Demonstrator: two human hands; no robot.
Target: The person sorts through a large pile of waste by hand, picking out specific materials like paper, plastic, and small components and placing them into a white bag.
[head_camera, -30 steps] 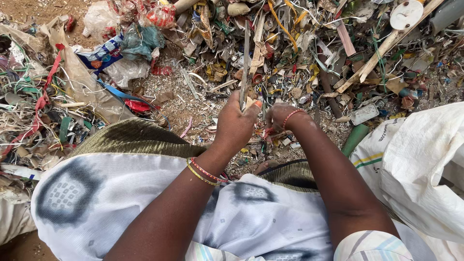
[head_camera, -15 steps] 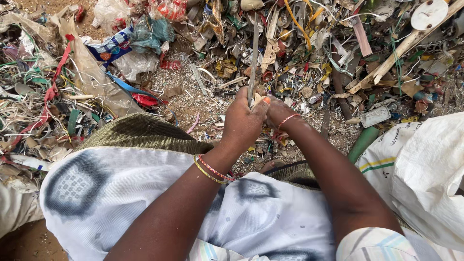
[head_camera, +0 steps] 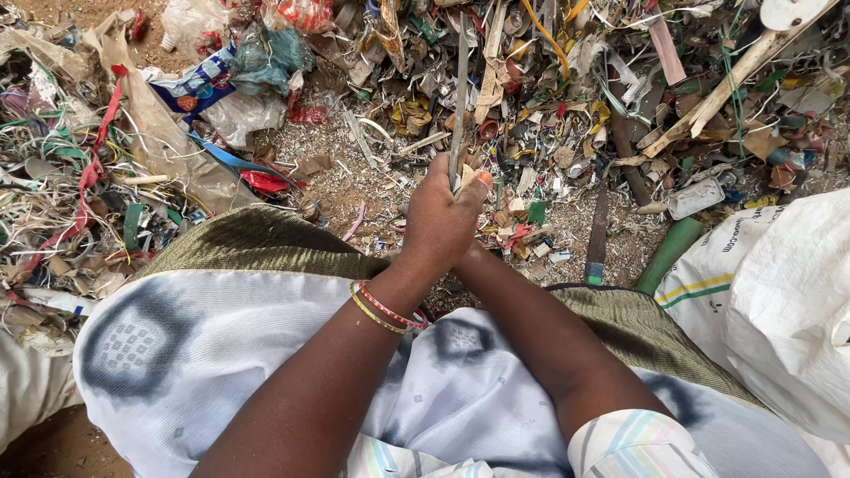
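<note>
My left hand, with thin bangles at the wrist, is closed around the lower end of a long thin grey strip. The strip points away from me over a heap of scrap. My right forearm comes in from the lower right and passes under the left hand. The right hand itself is hidden beneath the left one, so its grip does not show. Both hands are above bare sandy ground just beyond my knees.
Mixed plastic and wire scrap covers the ground ahead and to the left. A white woven sack stands at the right, with a green tube beside it. A wooden slat lies at the upper right. White patterned cloth covers my lap.
My left hand has shifted right and over my right hand, which showed beside it before and is now covered. The grey strip stays upright in the left hand.
</note>
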